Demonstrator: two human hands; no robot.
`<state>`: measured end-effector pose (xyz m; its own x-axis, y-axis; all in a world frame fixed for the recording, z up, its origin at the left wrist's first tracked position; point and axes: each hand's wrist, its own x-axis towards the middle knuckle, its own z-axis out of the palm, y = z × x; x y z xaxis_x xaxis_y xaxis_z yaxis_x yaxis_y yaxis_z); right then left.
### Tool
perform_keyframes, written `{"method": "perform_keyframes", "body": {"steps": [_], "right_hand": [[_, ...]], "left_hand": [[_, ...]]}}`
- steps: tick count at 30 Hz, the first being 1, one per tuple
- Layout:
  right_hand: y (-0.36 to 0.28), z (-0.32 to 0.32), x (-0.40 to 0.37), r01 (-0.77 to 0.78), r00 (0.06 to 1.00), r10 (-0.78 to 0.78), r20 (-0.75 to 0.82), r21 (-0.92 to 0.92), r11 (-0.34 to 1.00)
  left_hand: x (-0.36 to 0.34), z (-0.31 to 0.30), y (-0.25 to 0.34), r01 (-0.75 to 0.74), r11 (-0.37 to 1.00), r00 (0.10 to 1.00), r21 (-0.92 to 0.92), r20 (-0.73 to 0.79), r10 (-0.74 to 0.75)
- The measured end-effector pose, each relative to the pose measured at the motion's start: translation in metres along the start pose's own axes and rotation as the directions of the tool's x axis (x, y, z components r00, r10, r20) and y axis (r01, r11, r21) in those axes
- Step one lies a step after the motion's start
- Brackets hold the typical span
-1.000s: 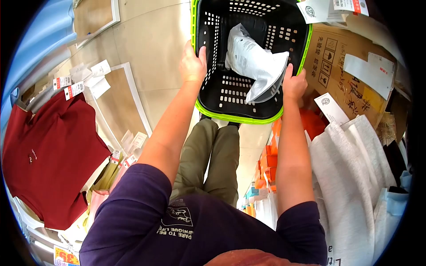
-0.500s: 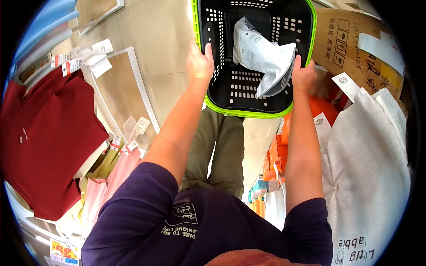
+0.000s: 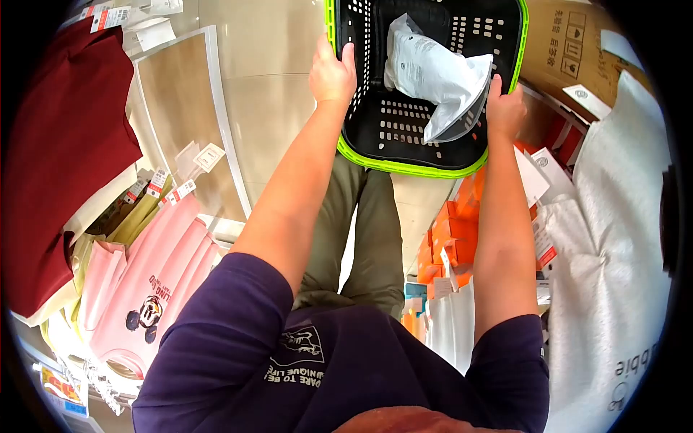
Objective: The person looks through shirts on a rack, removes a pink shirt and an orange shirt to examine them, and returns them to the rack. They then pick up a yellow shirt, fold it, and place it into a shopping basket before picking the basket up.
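Note:
A black shopping basket (image 3: pixel 404 151) with a bright green rim is held out in front of my body at the top of the view. My left hand (image 3: pixel 333 72) grips its left side, thumb over the rim. On the opposite side my right hand (image 3: pixel 505 110) is closed around the rim, its thumb pointing inward. Inside the basket lies a white item in a clear plastic bag (image 3: pixel 437 72), slanting down toward my right hand. The far end of the basket is cut off by the frame.
Hanging at left are a dark red garment (image 3: pixel 72 137) and a pink shirt (image 3: pixel 155 281) with price tags. A light grey garment (image 3: pixel 613 231) hangs at right, near a cardboard box (image 3: pixel 559 43) and orange boxes (image 3: pixel 455 234). Tiled floor (image 3: pixel 267 108) shows ahead.
The basket has shifted slightly up and right in the view, still in both hands. The racks have slid past, bringing more of the pink shirt and its print into sight.

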<state>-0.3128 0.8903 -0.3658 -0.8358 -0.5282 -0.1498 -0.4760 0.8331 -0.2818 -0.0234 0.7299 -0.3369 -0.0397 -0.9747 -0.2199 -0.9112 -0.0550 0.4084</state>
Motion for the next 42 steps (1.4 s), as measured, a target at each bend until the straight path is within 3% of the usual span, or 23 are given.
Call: {"method": "perform_keyframes", "body": {"steps": [9, 10, 11, 13, 16, 20, 24, 27, 32, 35, 36, 39, 42], "right_hand": [[0.063, 0.006, -0.087, -0.222, 0.975, 0.223, -0.006, 0.046, 0.974], [0.067, 0.010, -0.097, -0.157, 0.982, 0.166, -0.088, 0.099, 0.983], [0.071, 0.014, -0.110, -0.120, 0.975, 0.122, -0.187, 0.022, 0.993], [0.057, -0.008, -0.123, -0.282, 0.950, 0.293, 0.109, -0.103, 0.954], [0.063, -0.006, -0.153, -0.156, 0.985, 0.157, -0.070, 0.023, 0.988], [0.073, -0.008, -0.185, -0.183, 0.981, 0.190, -0.046, 0.119, 0.976], [0.072, -0.013, -0.207, -0.207, 0.975, 0.214, -0.061, 0.108, 0.972], [0.068, -0.019, -0.221, -0.226, 0.974, 0.225, 0.029, 0.048, 0.973], [0.068, -0.011, -0.241, -0.021, 0.999, 0.024, -0.035, 0.072, 0.997], [0.069, -0.007, -0.252, 0.025, 0.999, -0.023, -0.047, 0.038, 0.999], [0.068, -0.010, -0.259, 0.018, 0.999, -0.017, -0.048, 0.026, 0.999], [0.078, -0.012, -0.276, -0.014, 1.000, 0.016, -0.023, 0.084, 0.996], [0.089, -0.015, -0.297, -0.011, 0.999, 0.016, -0.047, 0.089, 0.996]], "left_hand": [[-0.037, -0.009, -0.002, -0.147, 0.989, 0.982, -0.028, 0.112, 0.149], [-0.041, -0.010, -0.010, -0.185, 0.981, 0.977, -0.054, 0.094, 0.189], [-0.044, -0.011, -0.017, -0.201, 0.978, 0.975, -0.065, 0.088, 0.206], [-0.055, -0.017, -0.032, -0.215, 0.974, 0.972, -0.078, 0.080, 0.221], [-0.066, -0.020, -0.050, -0.245, 0.968, 0.968, -0.061, 0.048, 0.248], [-0.090, -0.032, -0.057, -0.197, 0.980, 0.973, -0.037, 0.111, 0.200], [-0.104, -0.022, -0.078, -0.267, 0.964, 0.964, -0.016, 0.008, 0.267], [-0.121, -0.021, -0.105, -0.232, 0.972, 0.972, -0.045, -0.040, 0.230], [-0.166, -0.038, -0.154, -0.078, 0.984, 0.997, -0.161, 0.011, 0.081], [-0.192, -0.038, -0.176, -0.038, 0.987, 0.999, -0.155, -0.020, 0.035], [-0.203, -0.042, -0.171, -0.064, 0.996, 0.992, -0.063, -0.113, 0.057], [-0.218, -0.051, -0.171, 0.007, 1.000, 1.000, -0.025, 0.021, -0.006], [-0.227, -0.043, -0.189, -0.062, 0.993, 0.998, -0.095, -0.007, 0.062]]}}
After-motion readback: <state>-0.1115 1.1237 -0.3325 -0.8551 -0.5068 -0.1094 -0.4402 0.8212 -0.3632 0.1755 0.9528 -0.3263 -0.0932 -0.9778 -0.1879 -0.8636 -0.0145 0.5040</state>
